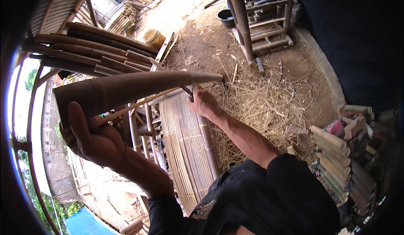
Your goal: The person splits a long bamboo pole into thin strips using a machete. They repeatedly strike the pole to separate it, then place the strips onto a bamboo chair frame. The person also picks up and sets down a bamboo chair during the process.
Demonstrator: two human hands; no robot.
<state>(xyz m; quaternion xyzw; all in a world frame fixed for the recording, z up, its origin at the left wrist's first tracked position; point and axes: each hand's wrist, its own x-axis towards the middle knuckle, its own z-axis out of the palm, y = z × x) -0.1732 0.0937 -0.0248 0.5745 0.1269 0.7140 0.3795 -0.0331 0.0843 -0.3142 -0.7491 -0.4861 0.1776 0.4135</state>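
Observation:
My left hand (94, 140) grips the near end of a thick brown bamboo pole (126, 87), thumb up its side and fingers partly hidden beneath. The pole points away to the right, and its far end looks narrow and pale. Closed around a dark handle, my right hand (204, 103) holds a knife (184, 87) just below the pole. Its blade passes behind the pole, and the tip (157, 63) shows above it. A thin bamboo strip (139, 105) runs under the pole from near my left hand. Below lies a bench of bamboo slats (181, 146).
Pale shavings (261, 108) cover the ground at right, beside a bamboo rack (269, 37) and a black basin (226, 18). Long bamboo poles (90, 47) are stacked at left near a yellowish bucket (154, 37). Cut bamboo pieces (332, 151) pile up at lower right.

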